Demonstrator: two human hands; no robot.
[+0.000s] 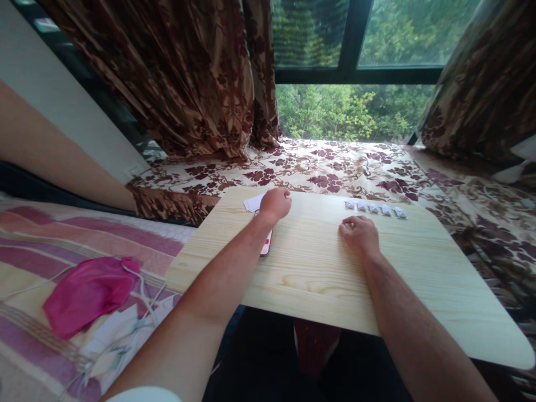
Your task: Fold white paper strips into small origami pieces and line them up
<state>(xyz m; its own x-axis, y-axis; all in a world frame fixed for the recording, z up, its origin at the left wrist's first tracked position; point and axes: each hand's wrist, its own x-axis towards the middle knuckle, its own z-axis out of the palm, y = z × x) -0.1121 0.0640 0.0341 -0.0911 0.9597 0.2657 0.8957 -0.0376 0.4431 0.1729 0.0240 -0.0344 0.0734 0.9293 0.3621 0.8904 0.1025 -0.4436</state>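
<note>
My left hand (276,204) is curled closed over the far left part of the wooden table, and whatever may be in its fingers is hidden. Beside it lie white paper pieces (253,202), partly covered by the hand. Under my left wrist a phone (267,245) lies flat, mostly hidden by the forearm. My right hand (360,233) rests on the tabletop with fingers loosely bent, thumb and forefinger slightly apart, and nothing visible between them. Just beyond it, several small folded white paper shapes (374,209) stand in a row near the far edge.
The light wooden table (310,279) stands against a sill with a floral cloth (326,167). Patterned curtains (201,78) hang beside the window. To the left, a striped bed (25,240) carries a pink cloth (92,296), white cables and papers.
</note>
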